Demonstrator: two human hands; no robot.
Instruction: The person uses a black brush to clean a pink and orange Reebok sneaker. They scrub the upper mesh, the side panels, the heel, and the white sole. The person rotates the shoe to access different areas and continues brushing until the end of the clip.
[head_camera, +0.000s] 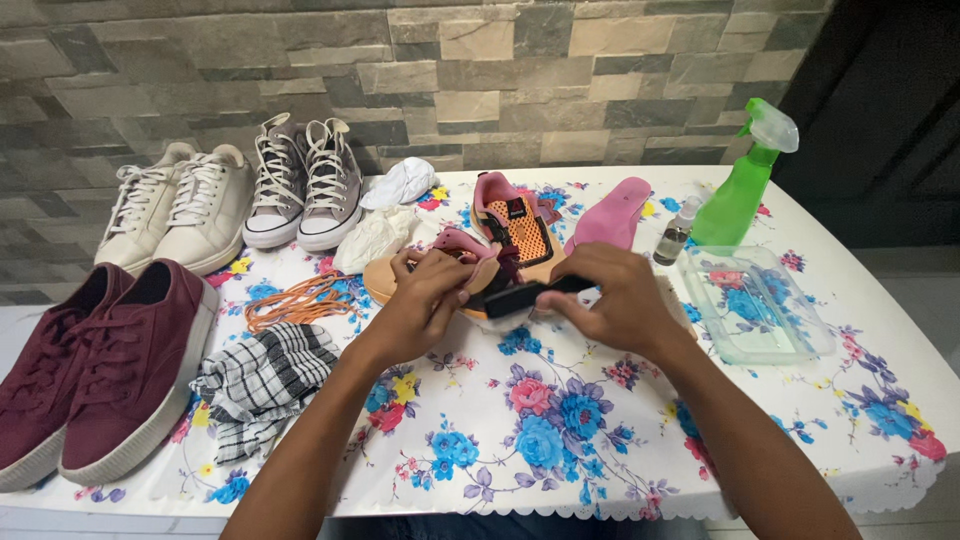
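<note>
While the left hand (425, 300) grips the pink shoe (470, 268) sole-side up to steady it, the right hand (615, 300) closes on a black brush (525, 295), bristles just past its fingertips against the sole.

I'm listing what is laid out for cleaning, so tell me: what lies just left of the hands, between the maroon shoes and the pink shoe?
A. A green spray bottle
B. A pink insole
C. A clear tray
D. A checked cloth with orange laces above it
D: the checked cloth lies beside the maroon shoes, with the orange laces just above it, left of the left hand.
</note>
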